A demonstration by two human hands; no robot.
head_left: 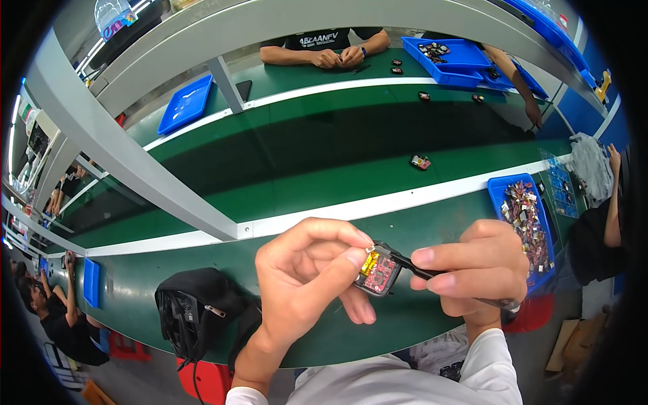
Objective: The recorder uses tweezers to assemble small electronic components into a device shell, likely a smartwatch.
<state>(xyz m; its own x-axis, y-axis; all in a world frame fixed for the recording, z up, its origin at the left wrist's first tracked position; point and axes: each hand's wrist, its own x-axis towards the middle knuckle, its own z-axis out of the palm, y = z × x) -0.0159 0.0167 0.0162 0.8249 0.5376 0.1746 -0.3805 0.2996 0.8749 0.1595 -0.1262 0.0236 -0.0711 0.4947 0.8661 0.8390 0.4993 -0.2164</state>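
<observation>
We hold a small black device (379, 272) in the air above the green worktable (432, 225), between our two hands. Our left hand (297, 280) is clamped on its left edge with the thumb and fingers, and we judge that this grip leaves the red board (383, 275) and the yellow piece (369, 263) free for seeing and reaching. Our right hand (472, 268) is pinched on a slim black tool (413, 266), which looks like tweezers; it comes from the side, probably so that it does not cover the board. Whether its tip touches the device, we cannot tell. The bare side of the device faces up to us, and its long axis seems to go aslant, from upper right to lower left, although our fingers hide a part. To our right is a blue tray (495, 194) with many small parts (526, 223), placed near, as we suppose, for easy taking; to our left lies a black bag (202, 300). Beyond the white rail (337, 210) lies one similar device (420, 162)
</observation>
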